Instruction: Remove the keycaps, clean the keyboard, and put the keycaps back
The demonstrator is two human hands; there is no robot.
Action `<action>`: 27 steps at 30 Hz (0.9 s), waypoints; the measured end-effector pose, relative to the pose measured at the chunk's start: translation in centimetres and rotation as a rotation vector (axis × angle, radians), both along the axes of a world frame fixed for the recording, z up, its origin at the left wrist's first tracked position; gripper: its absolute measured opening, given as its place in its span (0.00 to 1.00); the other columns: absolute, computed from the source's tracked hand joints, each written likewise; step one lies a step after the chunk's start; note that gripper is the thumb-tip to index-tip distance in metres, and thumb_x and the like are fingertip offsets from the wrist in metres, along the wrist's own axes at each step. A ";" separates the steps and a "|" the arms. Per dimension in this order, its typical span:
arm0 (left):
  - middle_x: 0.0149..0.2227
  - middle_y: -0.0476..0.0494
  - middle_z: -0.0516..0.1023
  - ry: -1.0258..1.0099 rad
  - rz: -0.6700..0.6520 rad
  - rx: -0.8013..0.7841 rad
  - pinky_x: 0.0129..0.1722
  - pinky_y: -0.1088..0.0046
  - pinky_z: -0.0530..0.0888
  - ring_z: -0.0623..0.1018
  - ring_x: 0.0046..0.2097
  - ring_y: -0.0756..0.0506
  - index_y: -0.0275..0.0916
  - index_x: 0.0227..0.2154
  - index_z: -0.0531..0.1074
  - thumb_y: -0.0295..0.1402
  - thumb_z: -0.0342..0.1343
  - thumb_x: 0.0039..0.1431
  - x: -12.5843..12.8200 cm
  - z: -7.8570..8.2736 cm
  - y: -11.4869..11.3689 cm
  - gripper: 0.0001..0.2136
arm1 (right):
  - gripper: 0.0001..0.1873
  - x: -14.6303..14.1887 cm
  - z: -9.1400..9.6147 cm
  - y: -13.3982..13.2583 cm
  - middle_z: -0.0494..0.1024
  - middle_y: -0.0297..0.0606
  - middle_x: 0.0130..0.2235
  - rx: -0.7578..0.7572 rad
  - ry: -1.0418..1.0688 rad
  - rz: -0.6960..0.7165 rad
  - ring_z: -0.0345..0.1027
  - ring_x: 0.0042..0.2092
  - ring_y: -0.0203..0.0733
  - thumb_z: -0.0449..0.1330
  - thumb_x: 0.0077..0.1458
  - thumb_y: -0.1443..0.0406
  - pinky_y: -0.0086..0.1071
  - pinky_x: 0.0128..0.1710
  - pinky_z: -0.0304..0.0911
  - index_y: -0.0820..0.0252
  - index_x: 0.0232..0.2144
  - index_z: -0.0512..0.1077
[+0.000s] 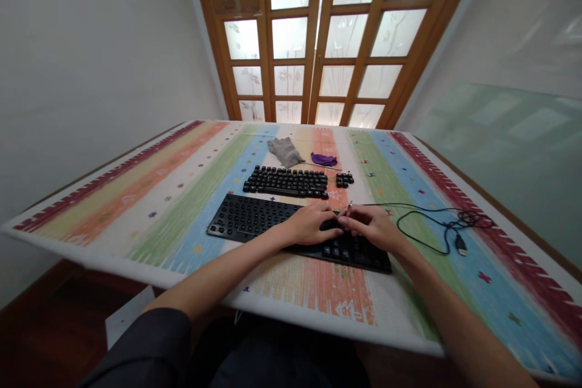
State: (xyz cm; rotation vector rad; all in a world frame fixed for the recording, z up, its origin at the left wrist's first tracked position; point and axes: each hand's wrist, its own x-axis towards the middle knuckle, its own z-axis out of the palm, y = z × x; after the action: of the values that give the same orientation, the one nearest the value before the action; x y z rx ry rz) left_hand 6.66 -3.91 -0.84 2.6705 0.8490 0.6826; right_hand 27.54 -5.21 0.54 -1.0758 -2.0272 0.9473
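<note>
Dark sleeve [140,351] is covering our left upper arm at the bottom edge, and both our bare forearms are reaching in over the table. Pale walls [91,42] are rising on either side of us. A striped cloth [163,176] is spreading over the tabletop, its bands running away from us in maroon, orange, green and blue, with little figures dotting them. Beyond the far edge, wood-framed doors [314,42] are letting light through frosted panes. Along the right side, a greenish panel [513,163] is standing and catching reflections. Reddish floor [68,297] is showing below on the left.

On the cloth before us, a black keyboard [254,218] is lying slantwise, its left part baring switches, its right part bearing some keys. Our left hand [313,224] is resting over its middle with fingers curling; we are not managing to tell whether it is gripping anything. Just beyond, loose caps [286,183] are sitting in rows. A cable [468,218] is coiling to the right. Grey fabric [284,151] and purple fabric [324,159] are lying farther off. Our right hand [368,224] is narrowly pinching a slim piece [350,207] above the keyboard.
</note>
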 end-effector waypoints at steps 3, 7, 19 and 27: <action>0.44 0.39 0.76 -0.010 -0.038 -0.018 0.51 0.64 0.71 0.75 0.48 0.41 0.38 0.43 0.75 0.43 0.54 0.64 0.4 0.1 0.2 0.14 | 0.20 0.1 -0.1 0.3 0.73 0.33 0.20 0.074 -0.025 -0.118 0.66 0.21 0.37 0.57 0.58 0.49 0.30 0.24 0.61 0.59 0.27 0.72; 0.45 0.39 0.76 -0.021 -0.075 -0.050 0.50 0.65 0.71 0.76 0.48 0.42 0.38 0.41 0.75 0.39 0.55 0.64 0.8 0.0 0.6 0.11 | 0.22 0.1 -0.3 0.5 0.75 0.34 0.21 0.053 -0.008 -0.164 0.67 0.20 0.37 0.56 0.58 0.46 0.30 0.21 0.61 0.59 0.28 0.71; 0.40 0.41 0.77 0.013 -0.034 -0.041 0.45 0.69 0.72 0.77 0.43 0.43 0.36 0.39 0.76 0.38 0.55 0.64 1.1 0.8 1.3 0.10 | 0.27 0.2 -0.3 1.2 0.75 0.35 0.20 -0.043 0.235 -0.313 0.65 0.18 0.35 0.56 0.54 0.42 0.28 0.17 0.58 0.61 0.30 0.71; 0.37 0.44 0.78 -0.079 -0.072 -0.096 0.42 0.72 0.72 0.76 0.39 0.47 0.36 0.39 0.76 0.34 0.59 0.61 2.2 2.4 2.5 0.07 | 0.26 1.3 0.4 0.8 0.75 0.36 0.23 -0.004 0.320 -0.350 0.66 0.20 0.36 0.58 0.54 0.43 0.29 0.17 0.60 0.60 0.31 0.70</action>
State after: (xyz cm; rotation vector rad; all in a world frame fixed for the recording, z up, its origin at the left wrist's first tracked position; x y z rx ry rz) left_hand 8.82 -1.40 1.59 2.5573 0.7427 0.7071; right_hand 28.80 -4.43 0.98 -1.1519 -1.5195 0.8748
